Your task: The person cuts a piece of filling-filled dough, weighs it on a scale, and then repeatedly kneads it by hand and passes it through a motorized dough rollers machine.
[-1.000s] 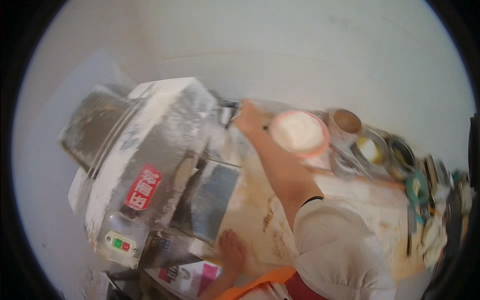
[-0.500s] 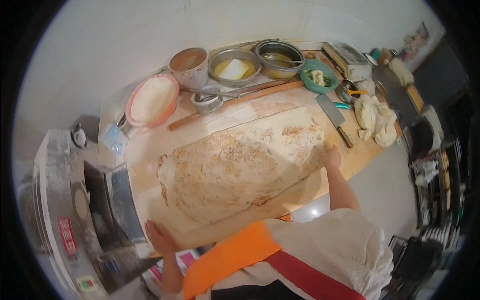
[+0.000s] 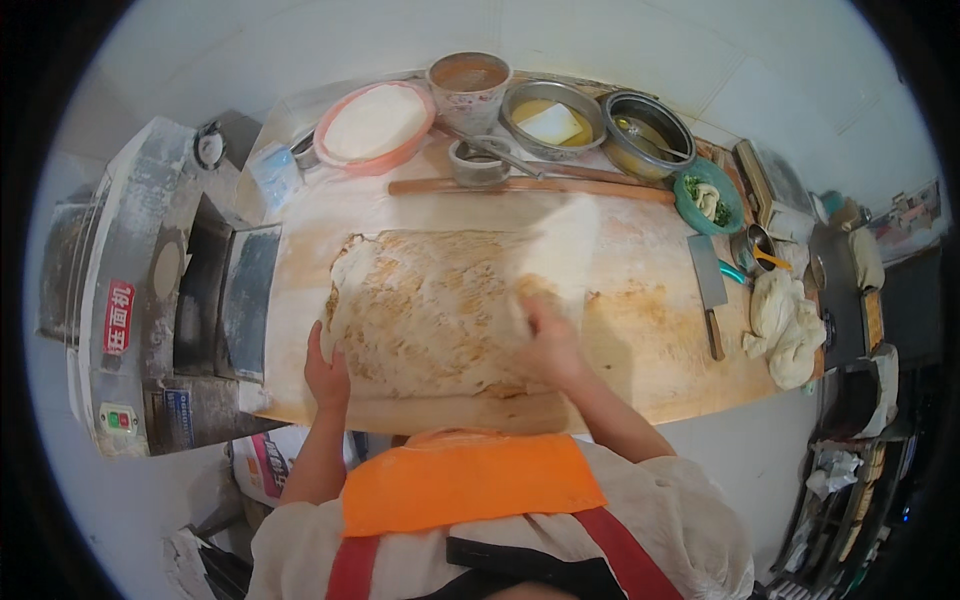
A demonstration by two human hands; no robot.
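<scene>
Dough sheet (image 3: 430, 310) spread flat mid-frame on the floured surface (image 3: 640, 340), its right part folded up and over, pale underside showing. Left hand (image 3: 326, 372) pressed on the sheet's lower-left edge, fingers together and flat, clamped on nothing. Right hand (image 3: 548, 338) blurred at the fold's lower corner; grip there impossible to tell. Bare board to the right of the fold, as far as the cleaver (image 3: 709, 290) and dough lumps (image 3: 785, 322) at the right edge. Narrow bare strip below the sheet along the near edge. Rolling pin (image 3: 530, 186) just above, with bowls (image 3: 590, 118) crowded behind. Roller machine (image 3: 150, 300) at left, close beside the surface's left edge.
</scene>
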